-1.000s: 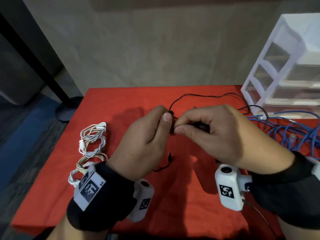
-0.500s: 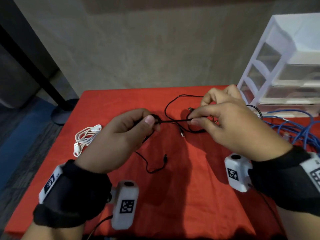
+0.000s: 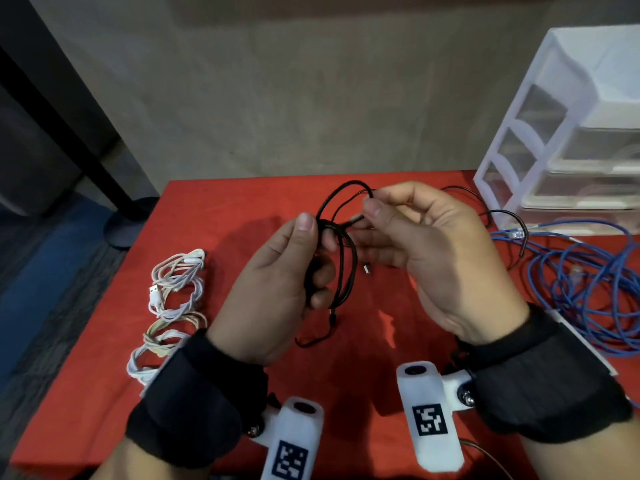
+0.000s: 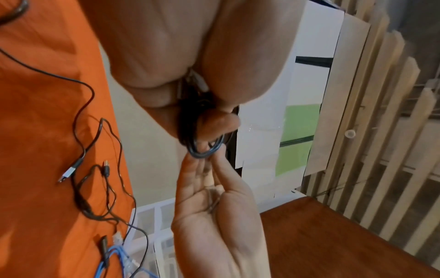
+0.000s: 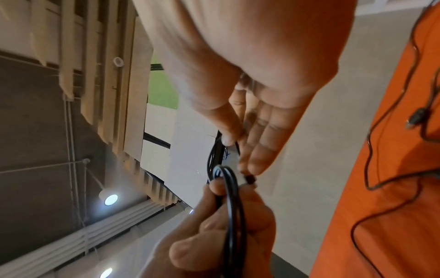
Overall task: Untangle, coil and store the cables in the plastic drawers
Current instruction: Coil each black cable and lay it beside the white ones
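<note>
A thin black cable (image 3: 346, 265) hangs in loops between my two hands above the red table (image 3: 214, 216). My left hand (image 3: 304, 258) curls round the gathered loops (image 5: 232, 216), thumb on top. Just to its right, my right hand (image 3: 372, 211) pinches a strand of the same cable (image 5: 222, 148) between thumb and forefinger, its other fingers straight. The cable's free tail (image 3: 313, 337) droops to the cloth, and more of it trails right toward the plastic drawers (image 3: 568, 133).
Two coiled white cables (image 3: 176, 282) lie at the table's left. A tangled blue network cable (image 3: 588, 285) sprawls at the right, in front of the drawers. Loose black cable with plugs (image 4: 90, 169) lies on the cloth. The table's edges run close on the left and far side.
The hands, half a second ago apart with a strand stretched between them, have come together. The black cable now hangs in loops from the left hand, and the right hand has risen.
</note>
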